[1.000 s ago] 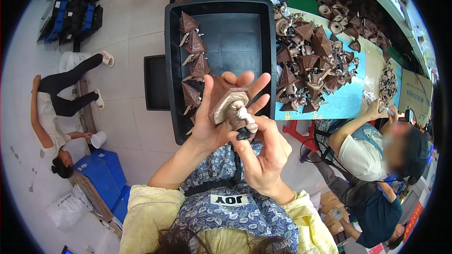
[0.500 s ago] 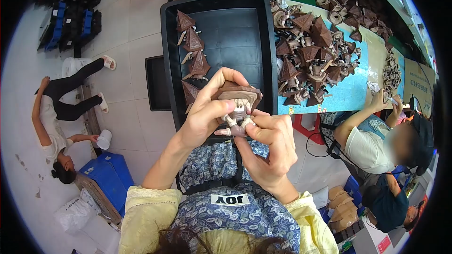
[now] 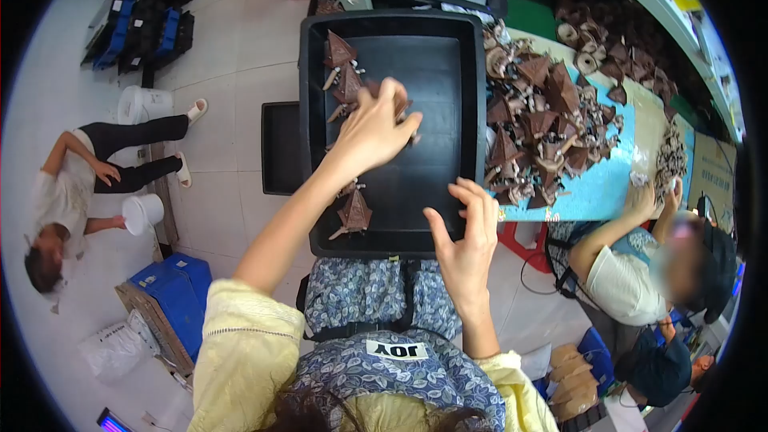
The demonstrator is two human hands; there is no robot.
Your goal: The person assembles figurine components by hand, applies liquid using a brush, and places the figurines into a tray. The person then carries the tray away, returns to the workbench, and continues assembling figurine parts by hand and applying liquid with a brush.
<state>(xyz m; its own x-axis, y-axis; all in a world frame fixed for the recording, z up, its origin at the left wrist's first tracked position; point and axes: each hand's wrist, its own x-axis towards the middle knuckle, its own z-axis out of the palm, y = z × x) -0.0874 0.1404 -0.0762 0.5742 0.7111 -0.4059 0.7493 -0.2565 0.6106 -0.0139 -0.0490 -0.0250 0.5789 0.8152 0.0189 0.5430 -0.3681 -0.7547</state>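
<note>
My left hand [image 3: 372, 132] is over the black tray [image 3: 474, 136], its fingers closed around a small brown figurine [image 3: 406, 108] that they mostly hide. Along the tray's left side lie similar figurines with brown, pointed, hat-like tops and pale limbs: one figurine [image 3: 340, 50] is at the far end, another [image 3: 354, 212] near the front. My right hand [image 3: 468, 232] hovers by the tray's front right corner, holding nothing, fingers apart.
A heap of the same brown figurines [image 3: 544, 120] covers the blue-topped table [image 3: 592, 200] on the right. A co-worker [image 3: 624, 272] handles small pieces there. Another person [image 3: 72, 168] at left holds a white bucket [image 3: 144, 214]. A second black tray [image 3: 280, 148] sits lower, left.
My left hand has carried the figurine from in front of my chest forward into the tray. My right hand has let go of it and opened.
</note>
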